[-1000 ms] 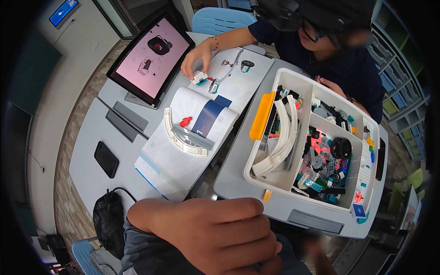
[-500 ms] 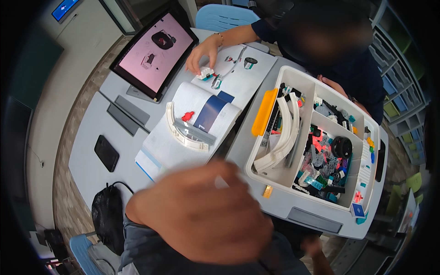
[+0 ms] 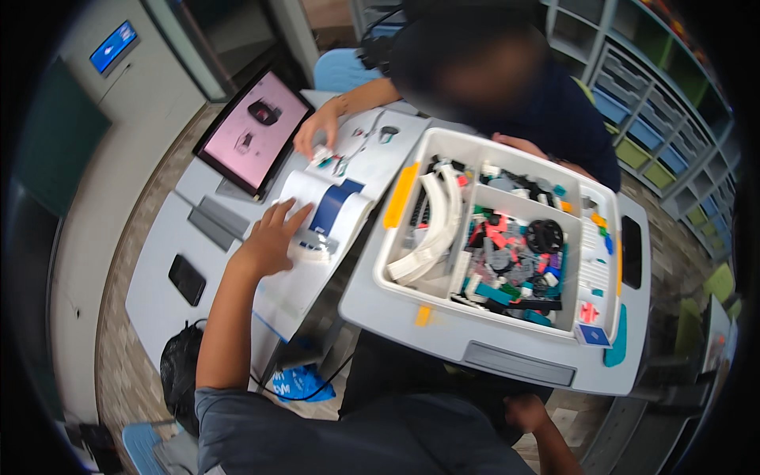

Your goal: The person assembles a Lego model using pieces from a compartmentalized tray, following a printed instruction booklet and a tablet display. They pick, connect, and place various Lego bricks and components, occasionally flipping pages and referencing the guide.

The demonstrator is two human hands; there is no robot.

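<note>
My left hand (image 3: 271, 244) reaches over the open booklet (image 3: 289, 294), fingers spread, nothing visibly held. Just beyond its fingers lies a curved white toy beam (image 3: 315, 253) with a grey piece (image 3: 321, 240) beside it; the hand covers part of the beam. Low on the right, below the table edge, my right hand (image 3: 526, 412) hangs near my lap. Its fingers look curled but are too blurred to read. Across the table a co-worker's hand (image 3: 318, 131) touches a small white and teal brick build (image 3: 322, 156) at the booklet's far side.
A white divided bin (image 3: 385, 265) holds loose bricks, a black wheel (image 3: 545, 236) and long curved white beams (image 3: 431, 229). A laptop (image 3: 255, 131) stands at the back left, a black phone (image 3: 187, 279) nearer. A black bag (image 3: 182, 368) is at left; a cable hangs below the table.
My left hand has moved from close in front of me out over the booklet, its fingers spreading. The view has shifted, so bin and booklet sit further left.
</note>
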